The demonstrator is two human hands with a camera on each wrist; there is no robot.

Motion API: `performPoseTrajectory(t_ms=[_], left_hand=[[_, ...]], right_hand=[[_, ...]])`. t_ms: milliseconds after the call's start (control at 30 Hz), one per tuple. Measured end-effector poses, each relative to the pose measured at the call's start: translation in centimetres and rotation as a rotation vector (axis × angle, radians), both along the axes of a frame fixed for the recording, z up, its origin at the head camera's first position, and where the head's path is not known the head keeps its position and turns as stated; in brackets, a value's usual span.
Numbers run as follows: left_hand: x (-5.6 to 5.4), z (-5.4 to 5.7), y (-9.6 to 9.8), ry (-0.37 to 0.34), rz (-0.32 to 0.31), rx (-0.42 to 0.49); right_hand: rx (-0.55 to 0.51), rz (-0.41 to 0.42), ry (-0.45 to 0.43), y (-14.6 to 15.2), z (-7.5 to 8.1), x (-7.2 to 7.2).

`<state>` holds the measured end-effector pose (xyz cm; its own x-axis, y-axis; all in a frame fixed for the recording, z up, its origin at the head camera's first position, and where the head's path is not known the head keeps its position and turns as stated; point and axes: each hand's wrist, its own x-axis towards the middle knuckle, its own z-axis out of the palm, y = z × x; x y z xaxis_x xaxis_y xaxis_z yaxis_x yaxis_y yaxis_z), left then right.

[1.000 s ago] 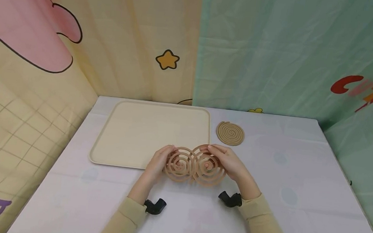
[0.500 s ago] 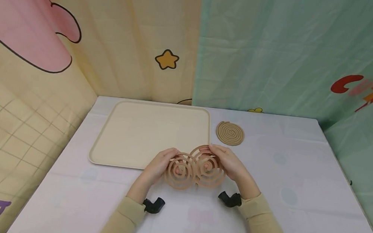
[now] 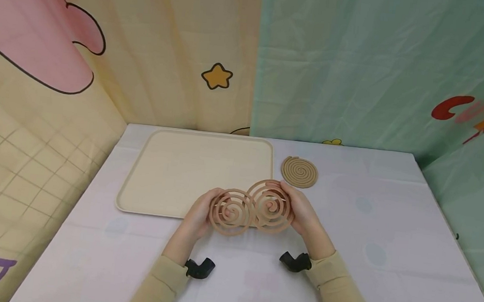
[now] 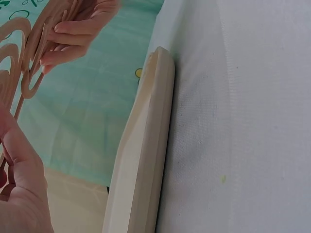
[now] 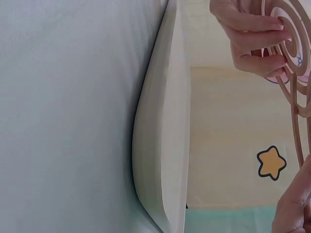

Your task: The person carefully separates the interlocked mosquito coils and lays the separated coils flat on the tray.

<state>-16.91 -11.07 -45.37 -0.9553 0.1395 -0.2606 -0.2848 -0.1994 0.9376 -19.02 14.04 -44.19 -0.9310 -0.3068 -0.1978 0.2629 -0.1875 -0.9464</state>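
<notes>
In the head view two reddish-brown mosquito coils are held up side by side above the tray's front edge, their inner edges overlapping. My left hand (image 3: pixel 199 213) grips the left coil (image 3: pixel 231 212) by its outer side, with fingers showing behind the rings. The right coil (image 3: pixel 270 206), a little higher, is gripped by my right hand (image 3: pixel 301 210), thumb on its upper rim. From the left wrist, the right hand's fingers (image 4: pixel 73 41) curl against the coil's back. Whether the rings are hooked together or only overlap, I cannot tell.
A cream tray (image 3: pixel 198 166) lies behind the hands on the white-clothed table (image 3: pixel 370 231). Right of it rests a flat, tightly wound tan coil (image 3: pixel 299 172). Printed curtains (image 3: pixel 356 60) stand at the back and sides. Each wrist wears a black camera mount (image 3: pixel 200 268).
Both coils dipped and came apart slightly, then rose again. My right hand has moved up and right with its coil; my left has shifted slightly left. The tray and tan coil stay put.
</notes>
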Motion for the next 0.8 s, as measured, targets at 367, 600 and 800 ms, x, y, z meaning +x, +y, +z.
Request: performPoseTrajectory(t_ms=[367,600,800], left_hand=[[0.03,0.01,-0.28,-0.008,0.013,0.168],[-0.19,-0.29,-0.31,-0.034,0.066,0.287],[-0.24,-0.72,-0.41,-0.045,0.086,0.372]], right_hand=[[-0.170,-0.073,-0.020,0.44,0.01,0.11],[-0.331,-0.042,-0.078,0.52,0.51,0.35],[-0.460,-0.061,-0.184,0.38,0.64,0.62]])
